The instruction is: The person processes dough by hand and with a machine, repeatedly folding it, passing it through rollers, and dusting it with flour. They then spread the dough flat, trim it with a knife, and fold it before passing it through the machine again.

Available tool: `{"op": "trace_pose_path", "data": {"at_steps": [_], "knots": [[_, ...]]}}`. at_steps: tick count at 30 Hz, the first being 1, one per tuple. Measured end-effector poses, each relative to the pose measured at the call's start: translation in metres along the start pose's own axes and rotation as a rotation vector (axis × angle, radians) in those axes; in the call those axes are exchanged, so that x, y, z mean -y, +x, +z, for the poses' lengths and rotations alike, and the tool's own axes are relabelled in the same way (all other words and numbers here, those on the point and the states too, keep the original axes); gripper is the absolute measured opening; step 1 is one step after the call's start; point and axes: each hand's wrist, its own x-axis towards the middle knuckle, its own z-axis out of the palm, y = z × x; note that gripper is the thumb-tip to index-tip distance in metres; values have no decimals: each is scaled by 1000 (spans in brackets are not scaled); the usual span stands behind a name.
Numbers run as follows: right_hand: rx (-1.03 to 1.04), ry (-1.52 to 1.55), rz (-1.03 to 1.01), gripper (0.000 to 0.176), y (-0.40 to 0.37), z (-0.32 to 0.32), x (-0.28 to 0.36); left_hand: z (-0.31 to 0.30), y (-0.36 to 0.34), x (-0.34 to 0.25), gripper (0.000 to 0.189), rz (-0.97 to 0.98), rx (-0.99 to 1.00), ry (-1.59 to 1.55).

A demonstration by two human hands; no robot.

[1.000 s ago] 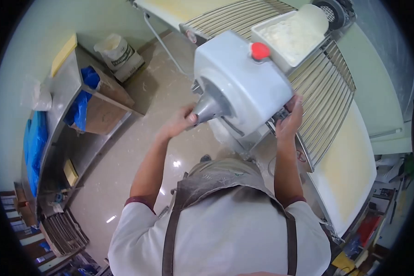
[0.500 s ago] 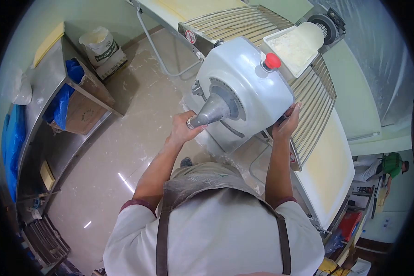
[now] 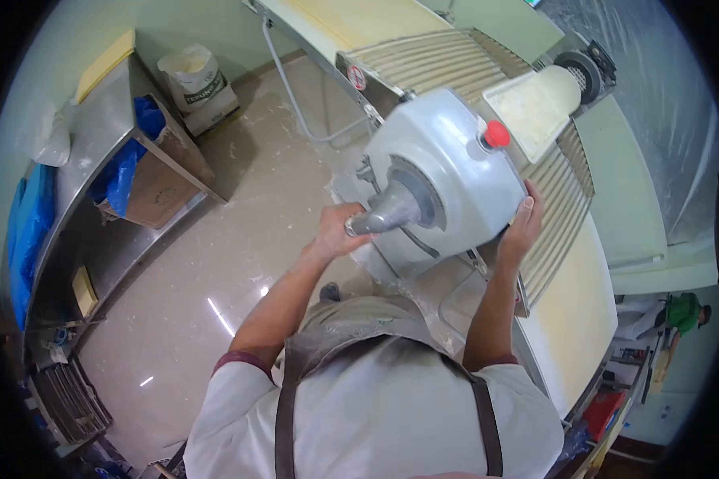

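My left hand [image 3: 341,231] is wrapped round the end of the grey lever [image 3: 391,209] on the front of the grey-white machine head [image 3: 455,168]. My right hand [image 3: 523,222] rests against the machine's right side edge, fingers extended and thumb raised. A red button [image 3: 496,134] sits on top of the housing. Behind it, a white tray of flour [image 3: 533,104] lies across the metal rod guards [image 3: 563,191]. Pale conveyor belts [image 3: 571,307] stretch away on both sides.
A metal shelf [image 3: 96,152] at the left holds a cardboard box [image 3: 164,188] with blue plastic. A flour sack [image 3: 192,78] stands by the wall. At the far right is a person in a green shirt [image 3: 683,312]. A metal support frame [image 3: 280,72] reaches the floor.
The whole view has shifted, with the machine now further right and lower. My right hand has moved up along the machine's edge, its fingers straighter. My left hand still grips the lever.
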Motion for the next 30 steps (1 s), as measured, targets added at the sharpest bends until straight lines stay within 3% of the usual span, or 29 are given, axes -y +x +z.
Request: {"op": "trace_pose_path", "data": {"at_steps": [5, 8, 10, 13, 16, 17, 20, 23, 26, 27, 30], "knots": [[-41, 98, 7, 33, 5, 15, 14, -2, 2, -2, 43, 29, 28, 0], [-109, 349, 209, 33, 7, 21, 10, -12, 6, -7, 47, 19, 110, -28], [-140, 355, 284, 34, 10, 20, 6, -20, 6, -4, 53, -24, 241, -70], [-183, 388, 378, 38, 12, 14, -3, -43, 20, 11, 55, 77, 391, -230], [-321, 308, 415, 46, 9, 22, 12, -77, 50, 51, 52, 9, 435, -298], [-391, 315, 463, 49, 9, 29, 17, -96, 68, 60, 43, -61, 462, -203], [-307, 167, 369, 49, 4, 21, 11, -142, 127, 118, 38, -51, 386, -43], [-426, 314, 460, 45, 7, 52, 51, -195, 218, 171, 33, 62, 451, 184], [-255, 290, 507, 39, -3, 25, 40, -220, 334, 199, 28, 204, 507, 331], [-156, 224, 519, 38, -16, -1, 23, -221, 374, 212, 28, 261, 541, 325], [-118, -324, 556, 40, -1, 19, 66, -196, 477, 242, 32, 410, 679, 355]]}}
